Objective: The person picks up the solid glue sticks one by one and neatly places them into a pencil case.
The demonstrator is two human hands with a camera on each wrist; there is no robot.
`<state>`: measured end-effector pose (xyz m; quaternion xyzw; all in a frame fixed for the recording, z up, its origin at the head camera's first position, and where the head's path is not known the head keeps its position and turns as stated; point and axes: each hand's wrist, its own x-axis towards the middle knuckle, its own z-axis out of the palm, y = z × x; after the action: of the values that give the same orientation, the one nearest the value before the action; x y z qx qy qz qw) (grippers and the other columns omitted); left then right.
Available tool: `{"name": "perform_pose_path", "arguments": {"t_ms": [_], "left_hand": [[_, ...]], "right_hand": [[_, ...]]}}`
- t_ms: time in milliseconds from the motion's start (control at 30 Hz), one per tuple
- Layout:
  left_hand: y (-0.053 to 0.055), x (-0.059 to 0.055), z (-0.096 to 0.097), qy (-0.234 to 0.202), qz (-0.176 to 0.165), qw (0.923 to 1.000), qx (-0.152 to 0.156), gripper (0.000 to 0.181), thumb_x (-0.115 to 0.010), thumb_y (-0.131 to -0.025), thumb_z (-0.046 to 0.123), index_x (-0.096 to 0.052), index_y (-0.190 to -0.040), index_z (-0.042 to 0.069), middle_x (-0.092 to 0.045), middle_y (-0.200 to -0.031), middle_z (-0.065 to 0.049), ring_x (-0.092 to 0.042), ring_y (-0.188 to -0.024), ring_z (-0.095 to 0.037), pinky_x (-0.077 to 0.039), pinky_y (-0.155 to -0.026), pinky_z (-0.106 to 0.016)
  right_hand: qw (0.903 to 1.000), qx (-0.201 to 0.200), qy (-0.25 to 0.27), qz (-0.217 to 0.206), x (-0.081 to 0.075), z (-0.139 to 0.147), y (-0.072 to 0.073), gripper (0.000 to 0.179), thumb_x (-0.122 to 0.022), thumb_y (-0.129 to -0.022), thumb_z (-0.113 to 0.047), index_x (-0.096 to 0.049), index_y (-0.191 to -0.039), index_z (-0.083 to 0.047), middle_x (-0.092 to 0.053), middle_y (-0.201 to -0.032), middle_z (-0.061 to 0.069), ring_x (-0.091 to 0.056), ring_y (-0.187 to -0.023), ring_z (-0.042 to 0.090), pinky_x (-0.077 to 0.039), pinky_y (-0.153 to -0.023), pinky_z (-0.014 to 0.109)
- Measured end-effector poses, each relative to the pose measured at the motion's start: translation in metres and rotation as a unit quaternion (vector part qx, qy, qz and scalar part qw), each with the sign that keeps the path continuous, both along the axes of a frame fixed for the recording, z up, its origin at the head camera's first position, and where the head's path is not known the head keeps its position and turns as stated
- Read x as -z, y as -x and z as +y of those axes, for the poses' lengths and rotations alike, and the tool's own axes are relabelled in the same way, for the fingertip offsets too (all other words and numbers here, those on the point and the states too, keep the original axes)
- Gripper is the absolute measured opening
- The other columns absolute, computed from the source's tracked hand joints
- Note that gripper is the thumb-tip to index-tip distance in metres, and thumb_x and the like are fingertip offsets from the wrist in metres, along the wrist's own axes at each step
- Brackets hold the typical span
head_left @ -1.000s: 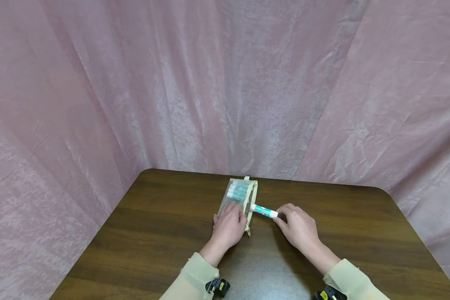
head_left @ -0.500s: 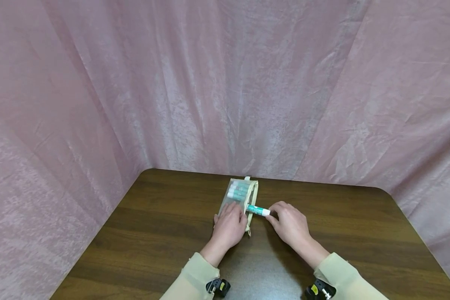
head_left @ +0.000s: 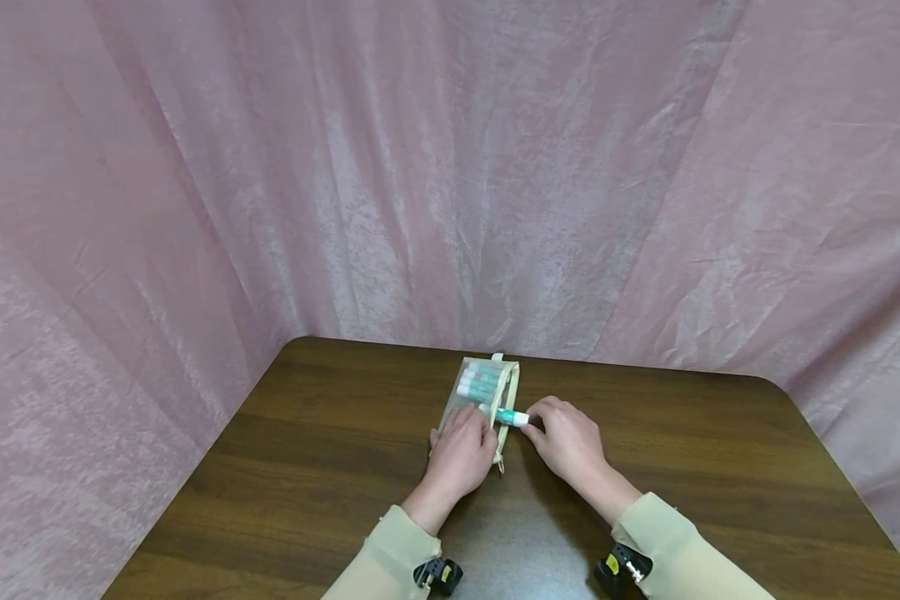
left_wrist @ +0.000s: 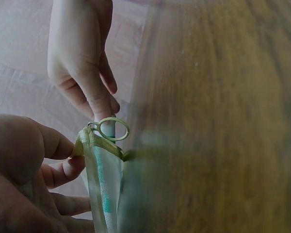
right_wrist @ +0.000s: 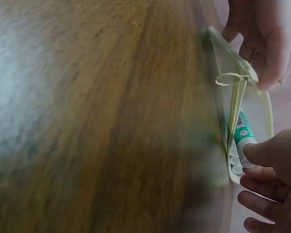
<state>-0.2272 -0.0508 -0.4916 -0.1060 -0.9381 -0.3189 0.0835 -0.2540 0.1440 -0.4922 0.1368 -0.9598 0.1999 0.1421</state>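
Note:
A clear zip pouch (head_left: 513, 382) with cream trim lies near the table's far edge, its zipped side spread apart toward the right. My left hand (head_left: 461, 446) rests over its near part; in the left wrist view, thumb and fingers pinch the trim (left_wrist: 80, 145) at the opening. Between thumb and fingers, my right hand (head_left: 566, 437) holds a green-and-white glue stick (right_wrist: 243, 131) by its white end. The stick's far part is inside the mouth of the pouch, white end outside. Several similar sticks (head_left: 480, 385) lie side by side within the pouch.
A zip pull ring (left_wrist: 127, 128) hangs at the pouch's near corner. The brown wooden table (head_left: 330, 467) has rounded far corners. Pink curtains (head_left: 390, 167) stand right behind it and along both sides. Each sleeve carries a small black wrist camera (head_left: 438, 575).
My right hand has moved left, pushing the glue stick from the pouch's edge into its opening. The left hand stays almost in place, holding the pouch.

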Motion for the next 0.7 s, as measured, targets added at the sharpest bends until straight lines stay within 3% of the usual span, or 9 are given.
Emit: {"name": "perform_pose_path", "arguments": {"t_ms": [300,533,700], "left_hand": [[0.001,0.001,0.000,0.003,-0.006,1.0000,0.001,0.023,-0.060,-0.107,0.014,-0.054,-0.085,0.016,-0.064,-0.108,-0.007,-0.050,-0.146,-0.054,-0.033,-0.106,-0.091],[0.001,0.001,0.001,0.006,-0.009,0.9999,0.000,0.024,-0.059,-0.108,0.014,-0.054,-0.085,0.016,-0.065,-0.145,-0.017,-0.047,-0.149,-0.054,-0.032,-0.107,-0.091],[0.001,0.000,0.000,0.010,-0.008,0.9999,-0.002,0.025,-0.059,-0.108,0.015,-0.052,-0.084,0.017,-0.066,-0.111,-0.006,-0.051,-0.146,-0.051,-0.034,-0.106,-0.090]], "right_hand": [[0.9999,-0.009,0.005,-0.006,0.002,-0.007,0.008,0.015,-0.087,-0.097,-0.024,-0.081,-0.103,-0.011,-0.076,-0.110,0.005,-0.074,-0.101,0.031,-0.061,-0.079,0.052],[0.9996,-0.009,0.011,-0.023,0.004,-0.013,0.014,0.016,-0.086,-0.099,-0.025,-0.082,-0.105,-0.012,-0.077,-0.115,0.005,-0.075,-0.106,0.030,-0.061,-0.082,0.054],[0.9994,-0.008,0.009,-0.033,0.004,-0.017,0.019,0.018,-0.085,-0.099,-0.028,-0.083,-0.108,-0.012,-0.077,-0.116,0.005,-0.075,-0.108,0.030,-0.061,-0.084,0.055]]}}
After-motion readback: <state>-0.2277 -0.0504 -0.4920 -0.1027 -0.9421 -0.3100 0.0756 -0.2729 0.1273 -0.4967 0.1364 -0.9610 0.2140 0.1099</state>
